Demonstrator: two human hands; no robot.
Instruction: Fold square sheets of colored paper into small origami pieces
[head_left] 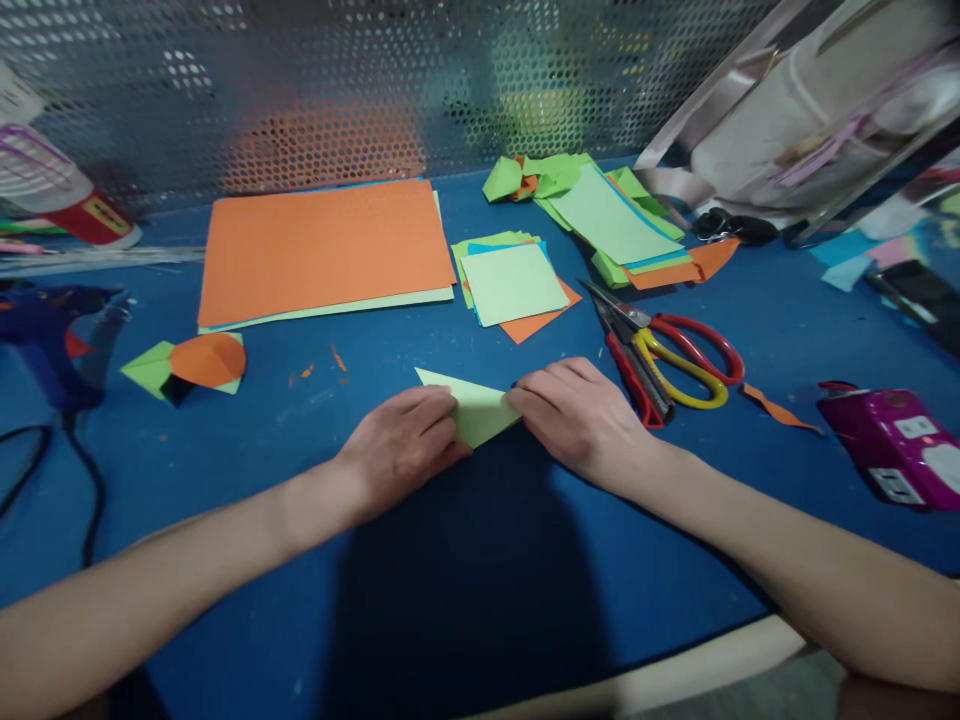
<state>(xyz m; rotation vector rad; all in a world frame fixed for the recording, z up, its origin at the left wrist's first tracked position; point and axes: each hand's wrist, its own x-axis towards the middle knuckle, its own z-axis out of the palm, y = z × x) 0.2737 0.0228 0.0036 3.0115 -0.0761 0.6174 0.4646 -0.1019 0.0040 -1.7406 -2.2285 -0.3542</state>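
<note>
A pale green sheet of paper, folded to a triangle, lies on the blue table between my hands. My left hand has its fingers closed on the left part of the paper, partly covering it. At the right corner, the curled fingers of my right hand pinch the paper's tip. Just beyond the paper sits a stack of small square papers, pale green on top, with orange and blue edges showing. Beside my right hand lie scissors with red and yellow handles and a red utility knife.
Large orange sheets lie at the back left, near cut paper shapes and a blue glue gun. Green paper scraps are heaped by the perforated metal panel. A purple power socket box stands at right.
</note>
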